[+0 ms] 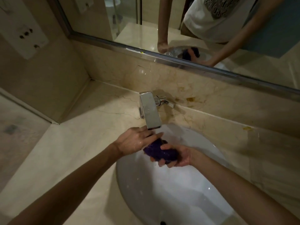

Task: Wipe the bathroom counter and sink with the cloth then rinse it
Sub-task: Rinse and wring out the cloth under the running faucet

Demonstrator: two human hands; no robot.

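A wet purple cloth (159, 151), bunched into a wad, is held over the white sink (175, 189) just below the spout of the chrome tap (150, 111). My right hand (177, 155) cups the cloth from underneath, fingers curled around it. My left hand (138, 140) lies flat on top of the cloth, fingers stretched toward the spout, and looks wet. The beige marble counter (78, 143) surrounds the sink. I cannot tell whether water is running.
A mirror (146, 21) with a metal frame runs above the backsplash and reflects a person's arms and the cloth. Yellow-brown stains (191, 99) mark the backsplash ledge right of the tap. A wall socket plate (24, 36) sits at upper left.
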